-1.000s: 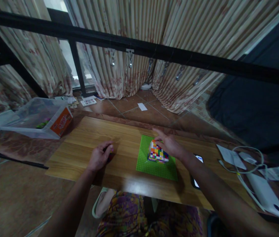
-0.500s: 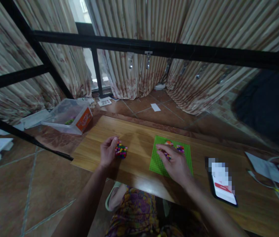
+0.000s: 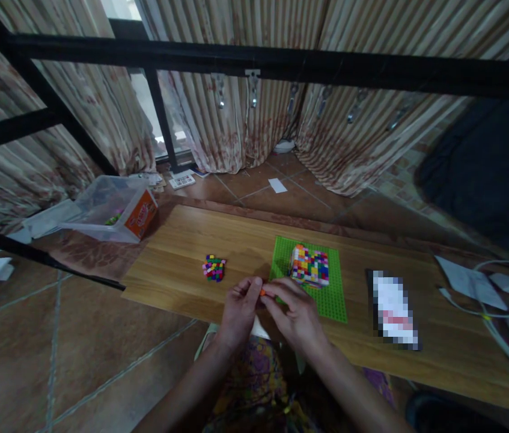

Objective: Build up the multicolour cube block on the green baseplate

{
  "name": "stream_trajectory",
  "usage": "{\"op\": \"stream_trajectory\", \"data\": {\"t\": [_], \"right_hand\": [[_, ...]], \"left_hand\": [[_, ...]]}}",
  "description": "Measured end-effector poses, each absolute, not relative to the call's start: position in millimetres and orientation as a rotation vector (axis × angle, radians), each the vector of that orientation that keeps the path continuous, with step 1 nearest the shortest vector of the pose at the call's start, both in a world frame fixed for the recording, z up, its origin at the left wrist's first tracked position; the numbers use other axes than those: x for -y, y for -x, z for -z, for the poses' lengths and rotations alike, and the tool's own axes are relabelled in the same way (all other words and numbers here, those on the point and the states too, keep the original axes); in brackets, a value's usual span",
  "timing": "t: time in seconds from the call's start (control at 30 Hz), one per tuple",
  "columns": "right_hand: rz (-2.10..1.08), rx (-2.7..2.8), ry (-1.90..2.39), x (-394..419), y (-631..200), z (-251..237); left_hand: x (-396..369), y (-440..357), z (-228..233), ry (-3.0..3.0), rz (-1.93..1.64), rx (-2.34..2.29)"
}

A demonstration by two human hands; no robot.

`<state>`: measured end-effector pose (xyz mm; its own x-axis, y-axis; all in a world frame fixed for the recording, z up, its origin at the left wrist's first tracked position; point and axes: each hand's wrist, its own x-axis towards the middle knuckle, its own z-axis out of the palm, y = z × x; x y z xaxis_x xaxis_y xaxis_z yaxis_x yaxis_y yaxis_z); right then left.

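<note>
My left hand and my right hand meet over the table's front edge. Both are closed in a pinch on a small orange building brick, mostly covered by the fingertips. Just beyond my right hand, a block built of many-coloured bricks stands on a green studded baseplate. Its near left part is partly hidden by my fingers. A pile of loose coloured bricks lies on the wood to the left of my hands.
The wooden table carries a phone right of the baseplate and white cables at the far right. A clear plastic box with an orange label stands beyond the left end. A black metal bar crosses ahead, before curtains.
My left hand has left the loose bricks and moved right. My right hand has drawn back left from the built block, uncovering it. Both hands now meet at an orange brick.
</note>
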<state>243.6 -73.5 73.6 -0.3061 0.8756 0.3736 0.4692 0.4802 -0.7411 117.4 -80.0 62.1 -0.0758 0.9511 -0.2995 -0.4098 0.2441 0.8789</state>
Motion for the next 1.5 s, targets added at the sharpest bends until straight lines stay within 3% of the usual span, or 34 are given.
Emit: {"op": "stream_trajectory", "data": {"t": [0.37, 0.77, 0.9, 1.17, 1.5], "right_hand": [[-0.661, 1.765, 1.186, 78.0, -270.0, -68.3], [-1.04, 1.689, 1.1, 77.0, -299.9, -82.4], [-0.958, 1.64, 1.169, 69.1, -307.2, -87.1], [-0.519, 1.723, 1.444, -12.9, -334.8, -77.9], [-0.6, 1.882, 1.391, -47.3, -338.8, -55.4]], "left_hand": [[79.2, -130.7, -66.6, -0.706, -1.157, -1.09], [70.4, -135.7, -73.1, -0.852, -0.999, -0.945], [67.6, -141.6, -74.0, -0.885, -1.009, -0.963], [55.8, -100.6, -56.0, -1.288, -1.23, -1.417], [50.3, -26.5, -34.3, -1.459, -1.282, -1.961]]}}
